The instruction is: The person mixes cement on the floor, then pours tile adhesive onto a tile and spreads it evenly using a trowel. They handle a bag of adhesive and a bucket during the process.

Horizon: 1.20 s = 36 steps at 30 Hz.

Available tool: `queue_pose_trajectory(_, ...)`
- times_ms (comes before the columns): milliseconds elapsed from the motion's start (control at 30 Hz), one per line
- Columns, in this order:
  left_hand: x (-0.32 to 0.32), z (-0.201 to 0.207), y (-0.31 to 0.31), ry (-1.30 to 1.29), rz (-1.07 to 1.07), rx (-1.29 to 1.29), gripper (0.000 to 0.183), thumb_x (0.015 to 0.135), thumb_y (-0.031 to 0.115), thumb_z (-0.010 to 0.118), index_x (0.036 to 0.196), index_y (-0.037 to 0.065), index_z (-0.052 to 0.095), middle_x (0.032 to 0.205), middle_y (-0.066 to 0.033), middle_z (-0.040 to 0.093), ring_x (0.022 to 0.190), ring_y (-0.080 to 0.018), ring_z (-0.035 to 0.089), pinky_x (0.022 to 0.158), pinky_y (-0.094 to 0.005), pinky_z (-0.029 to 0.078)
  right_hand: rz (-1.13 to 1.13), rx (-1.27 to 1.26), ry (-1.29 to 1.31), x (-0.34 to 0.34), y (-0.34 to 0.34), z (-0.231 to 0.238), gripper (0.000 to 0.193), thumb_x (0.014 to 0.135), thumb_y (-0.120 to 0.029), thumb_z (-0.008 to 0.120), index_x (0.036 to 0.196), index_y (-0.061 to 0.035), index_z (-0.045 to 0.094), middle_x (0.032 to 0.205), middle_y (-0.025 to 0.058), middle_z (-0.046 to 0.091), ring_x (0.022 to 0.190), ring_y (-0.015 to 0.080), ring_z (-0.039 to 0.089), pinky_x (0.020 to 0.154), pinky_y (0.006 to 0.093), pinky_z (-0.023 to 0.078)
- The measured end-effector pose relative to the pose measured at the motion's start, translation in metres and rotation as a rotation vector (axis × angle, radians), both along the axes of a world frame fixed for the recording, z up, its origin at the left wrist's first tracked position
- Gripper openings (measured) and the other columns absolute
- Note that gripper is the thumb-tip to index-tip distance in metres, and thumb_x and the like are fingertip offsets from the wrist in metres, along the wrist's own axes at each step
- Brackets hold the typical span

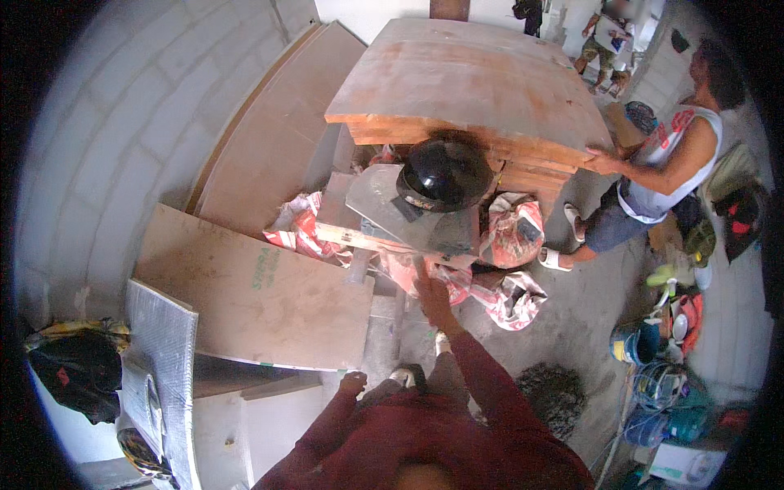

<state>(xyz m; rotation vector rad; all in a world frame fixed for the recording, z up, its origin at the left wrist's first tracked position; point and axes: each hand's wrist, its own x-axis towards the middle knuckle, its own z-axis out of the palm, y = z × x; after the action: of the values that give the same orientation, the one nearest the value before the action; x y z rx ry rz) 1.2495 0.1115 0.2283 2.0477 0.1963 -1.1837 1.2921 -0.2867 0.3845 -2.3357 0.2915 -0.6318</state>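
Grey board (425, 231) mid-frame, under a black helmet (443, 173), probably wants level, steady handling, with the right hand (432, 292) near its lower edge, left hand (354, 383) lower centre, though whether either is spread or closed I cannot tell.

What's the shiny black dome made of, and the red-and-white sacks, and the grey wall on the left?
Black dome: maybe hard plastic; glossy, with bright reflections. Red-and-white sacks: probably thin plastic; crumpled and creased. Grey wall: likely concrete block; dull, with joint lines.
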Motion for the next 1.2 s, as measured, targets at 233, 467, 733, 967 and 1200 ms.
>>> queue_pose_trajectory(233, 0.010, -0.029, 0.138, -0.319, -0.798, 0.232, 0.034, 0.086, 0.019, 0.064, 0.118, 0.009, 0.068, 0.094, -0.0100, 0.074, 0.077, -0.0251, 0.071, 0.066, -0.0444, 0.057, -0.269, 0.112, 0.928, -0.321, 0.123, -0.152, 0.061, 0.093, -0.030, 0.058, 0.146, -0.0068, 0.039, 0.081, 0.0174, 0.068, 0.075, 0.0382, 0.067, 0.062, 0.0516, 0.051)
queue_pose_trajectory(467, 0.054, -0.056, 0.141, -0.487, -0.797, 0.197, 0.018, 0.089, 0.027, 0.065, 0.097, 0.011, 0.070, 0.089, -0.0098, 0.074, 0.081, -0.0288, 0.072, 0.074, -0.0445, 0.058, -0.923, 0.329, 1.320, -0.607, 0.277, -0.167, 0.060, 0.093, -0.025, 0.058, 0.149, -0.0115, 0.041, 0.100, 0.0199, 0.067, 0.093, 0.0332, 0.067, 0.074, 0.0519, 0.054)
queue_pose_trajectory(733, 0.079, -0.061, -0.034, 0.202, -0.741, -0.112, 0.023, 0.089, 0.040, 0.051, 0.085, 0.019, 0.058, 0.071, -0.0025, 0.054, 0.062, -0.0252, 0.052, 0.050, -0.0432, 0.038, -1.945, 0.488, 0.439, -0.638, 0.421, -0.094, 0.035, 0.094, -0.038, 0.059, 0.094, -0.0035, 0.059, 0.081, 0.0279, 0.067, 0.080, 0.0505, 0.065, 0.070, 0.0586, 0.050)
queue_pose_trajectory(967, -0.099, -0.044, -0.111, 0.153, -1.188, -0.174, 0.028, 0.097, 0.036, 0.051, 0.102, 0.011, 0.061, 0.086, -0.0085, 0.066, 0.081, -0.0308, 0.064, 0.059, -0.0464, 0.051, -2.041, 0.980, 0.365, -0.666, 0.578, -0.117, 0.047, 0.095, -0.046, 0.053, 0.095, -0.0003, 0.063, 0.093, 0.0354, 0.065, 0.092, 0.0524, 0.065, 0.076, 0.0574, 0.052)
queue_pose_trajectory(1200, -0.359, 0.012, -0.020, -0.246, -2.016, -0.345, 0.036, 0.090, 0.031, 0.066, 0.114, 0.004, 0.069, 0.098, -0.0144, 0.074, 0.091, -0.0255, 0.072, 0.082, -0.0385, 0.055, -1.695, 1.063, 0.710, -0.782, 0.683, -0.149, 0.045, 0.095, -0.045, 0.054, 0.092, -0.0012, 0.066, 0.089, 0.0280, 0.068, 0.086, 0.0480, 0.066, 0.073, 0.0554, 0.052)
